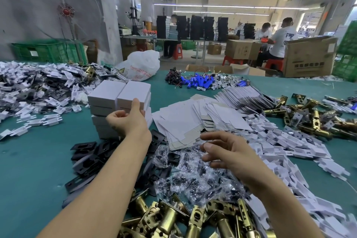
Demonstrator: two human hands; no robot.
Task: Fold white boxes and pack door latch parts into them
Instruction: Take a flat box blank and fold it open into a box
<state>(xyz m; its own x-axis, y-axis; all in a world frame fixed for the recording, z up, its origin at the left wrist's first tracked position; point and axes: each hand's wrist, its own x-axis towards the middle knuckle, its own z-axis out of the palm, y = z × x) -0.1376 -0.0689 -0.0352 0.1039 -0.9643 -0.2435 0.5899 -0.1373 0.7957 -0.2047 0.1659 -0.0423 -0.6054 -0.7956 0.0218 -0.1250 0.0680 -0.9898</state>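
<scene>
boxes, white and folded shut, stood in a stack two wide on the green table, toward the left. the left hand was up against the front of that stack. its thumb pointed up and touched the front edge of the top box on the right side. its other fingers were curled in close to the boxes lower down, but it was not clear if they held a box or only touched it.

the right hand hung in the air above a heap of little clear bags with small dark bits inside. its fingers were spread wide and bent a little, and it held nothing.

just past that hand lay flat white cards, boxes not folded yet, in a loose pile beside the stack. black plates lay in a heap under the left arm. gold latches lay in a pile at the near edge of the table, between the two arms. more of them lay far to the right.

small white paper pieces ran in a long heap down the right side, and another big heap lay at the far left. blue tubes with wires sat at the back of the table, near a white plastic bag.
</scene>
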